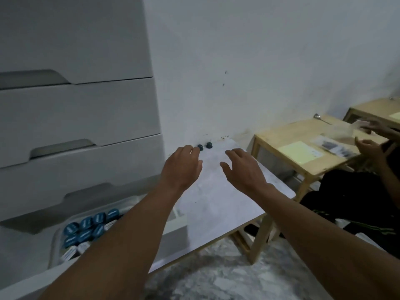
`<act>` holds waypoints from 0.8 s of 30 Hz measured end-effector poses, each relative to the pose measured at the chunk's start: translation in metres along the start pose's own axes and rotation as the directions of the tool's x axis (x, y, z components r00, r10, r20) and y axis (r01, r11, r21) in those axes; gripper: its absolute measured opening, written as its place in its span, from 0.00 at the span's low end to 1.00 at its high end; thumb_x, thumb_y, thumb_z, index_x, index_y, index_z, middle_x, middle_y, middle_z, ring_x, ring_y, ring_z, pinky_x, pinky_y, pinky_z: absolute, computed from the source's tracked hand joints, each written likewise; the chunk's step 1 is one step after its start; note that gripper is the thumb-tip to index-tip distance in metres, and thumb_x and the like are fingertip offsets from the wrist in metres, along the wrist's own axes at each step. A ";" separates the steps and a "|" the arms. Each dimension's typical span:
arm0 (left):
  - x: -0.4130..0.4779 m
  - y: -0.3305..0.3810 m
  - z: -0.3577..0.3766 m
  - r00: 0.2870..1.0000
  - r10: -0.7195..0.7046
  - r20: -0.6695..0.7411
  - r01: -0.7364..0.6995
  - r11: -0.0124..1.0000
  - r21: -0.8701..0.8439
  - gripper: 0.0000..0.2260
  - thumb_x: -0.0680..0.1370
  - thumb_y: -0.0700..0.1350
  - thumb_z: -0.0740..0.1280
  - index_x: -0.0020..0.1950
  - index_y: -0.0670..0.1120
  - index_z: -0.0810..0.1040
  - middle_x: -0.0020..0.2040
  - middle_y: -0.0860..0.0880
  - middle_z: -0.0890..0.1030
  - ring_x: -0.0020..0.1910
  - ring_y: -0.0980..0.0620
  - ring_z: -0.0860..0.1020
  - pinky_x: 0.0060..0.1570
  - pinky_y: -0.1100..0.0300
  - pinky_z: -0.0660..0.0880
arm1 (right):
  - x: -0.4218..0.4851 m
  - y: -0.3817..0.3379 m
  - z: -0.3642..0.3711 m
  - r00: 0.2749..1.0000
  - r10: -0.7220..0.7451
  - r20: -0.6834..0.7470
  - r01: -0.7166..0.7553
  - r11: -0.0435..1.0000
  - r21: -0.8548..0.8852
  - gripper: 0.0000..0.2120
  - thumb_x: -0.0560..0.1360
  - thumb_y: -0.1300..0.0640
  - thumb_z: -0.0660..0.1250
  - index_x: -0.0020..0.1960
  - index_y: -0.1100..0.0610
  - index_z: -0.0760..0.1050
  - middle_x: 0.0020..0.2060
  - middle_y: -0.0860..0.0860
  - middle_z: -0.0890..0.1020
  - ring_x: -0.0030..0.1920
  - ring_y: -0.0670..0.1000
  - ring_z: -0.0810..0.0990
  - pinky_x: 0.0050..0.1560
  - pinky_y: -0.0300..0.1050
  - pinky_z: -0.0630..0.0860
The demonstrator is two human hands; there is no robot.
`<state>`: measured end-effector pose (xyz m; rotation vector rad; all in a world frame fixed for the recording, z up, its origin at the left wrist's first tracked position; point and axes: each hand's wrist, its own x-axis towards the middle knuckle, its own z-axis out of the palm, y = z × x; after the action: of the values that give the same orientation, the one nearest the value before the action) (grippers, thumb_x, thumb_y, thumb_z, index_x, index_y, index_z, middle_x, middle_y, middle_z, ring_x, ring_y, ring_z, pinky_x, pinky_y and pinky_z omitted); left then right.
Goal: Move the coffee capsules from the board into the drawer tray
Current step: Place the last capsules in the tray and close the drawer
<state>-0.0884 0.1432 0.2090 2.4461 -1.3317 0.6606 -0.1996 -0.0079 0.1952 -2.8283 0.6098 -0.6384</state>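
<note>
The pale board (218, 204) lies beside the open drawer tray (54, 245) holding blue capsules (86, 228), and above it the empty, loose-fingered left hand (184, 164) and right hand (243, 167) hover near two dark capsules (208, 145) at the wall.

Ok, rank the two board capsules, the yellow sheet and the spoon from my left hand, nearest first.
1. Left capsule, by the left hand's fingertips.
2. Right capsule, just beside it.
3. Yellow sheet, on the wooden table.
4. Spoon, table's far edge.
</note>
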 end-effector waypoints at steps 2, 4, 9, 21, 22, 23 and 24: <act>0.028 0.013 0.023 0.999 -0.035 -0.007 0.035 0.999 -0.018 0.13 0.74 0.45 0.68 0.56 0.41 0.77 0.49 0.43 0.80 0.46 0.43 0.78 0.38 0.53 0.76 | 0.022 0.030 0.003 1.000 -0.017 0.014 0.017 1.000 0.005 0.19 0.79 0.49 0.60 0.64 0.59 0.71 0.60 0.56 0.77 0.59 0.57 0.75 0.56 0.49 0.73; 0.056 0.024 0.049 0.997 -0.076 -0.005 0.075 0.997 -0.029 0.14 0.75 0.45 0.67 0.58 0.41 0.76 0.51 0.43 0.80 0.47 0.43 0.78 0.41 0.53 0.76 | 0.047 0.061 0.006 0.998 -0.043 0.039 0.043 0.999 0.009 0.19 0.79 0.49 0.60 0.65 0.59 0.70 0.62 0.56 0.76 0.60 0.57 0.74 0.56 0.49 0.73; 0.120 0.054 0.106 0.984 -0.176 0.011 0.176 0.982 -0.069 0.13 0.75 0.45 0.66 0.58 0.41 0.76 0.52 0.44 0.80 0.49 0.44 0.78 0.42 0.53 0.76 | 0.111 0.136 0.014 0.988 -0.096 0.117 0.094 0.995 0.025 0.20 0.79 0.49 0.60 0.66 0.59 0.70 0.62 0.57 0.75 0.61 0.58 0.74 0.58 0.50 0.72; 0.208 0.034 0.199 0.930 -0.340 0.141 0.342 0.940 0.009 0.11 0.76 0.45 0.65 0.57 0.43 0.76 0.52 0.45 0.78 0.49 0.46 0.77 0.43 0.54 0.76 | 0.234 0.213 0.084 0.956 -0.193 0.220 0.167 0.977 0.130 0.19 0.78 0.52 0.61 0.65 0.61 0.71 0.60 0.58 0.76 0.59 0.59 0.74 0.58 0.51 0.71; 0.213 0.027 0.209 0.926 -0.346 0.151 0.348 0.937 0.016 0.11 0.77 0.45 0.64 0.57 0.43 0.76 0.52 0.45 0.78 0.49 0.46 0.77 0.43 0.54 0.76 | 0.244 0.214 0.093 0.954 -0.201 0.224 0.173 0.975 0.140 0.18 0.78 0.53 0.62 0.64 0.61 0.71 0.60 0.58 0.76 0.59 0.59 0.74 0.58 0.50 0.72; 0.219 0.019 0.219 0.923 -0.351 0.155 0.353 0.936 0.021 0.11 0.77 0.45 0.65 0.57 0.43 0.76 0.52 0.45 0.78 0.49 0.46 0.77 0.43 0.53 0.77 | 0.254 0.214 0.103 0.952 -0.207 0.224 0.176 0.973 0.152 0.18 0.78 0.53 0.62 0.64 0.61 0.71 0.60 0.58 0.76 0.59 0.59 0.74 0.58 0.50 0.71; 0.225 0.010 0.229 0.921 -0.358 0.157 0.359 0.933 0.020 0.10 0.76 0.44 0.65 0.56 0.43 0.76 0.51 0.45 0.78 0.48 0.45 0.77 0.43 0.53 0.78 | 0.264 0.214 0.113 0.951 -0.210 0.227 0.175 0.970 0.166 0.18 0.77 0.53 0.62 0.65 0.61 0.72 0.60 0.58 0.76 0.59 0.59 0.75 0.58 0.50 0.71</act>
<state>0.0680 -0.1254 0.1285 2.6819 -0.8897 0.3721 -0.0068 -0.3042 0.1376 -2.7892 0.2357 -0.3382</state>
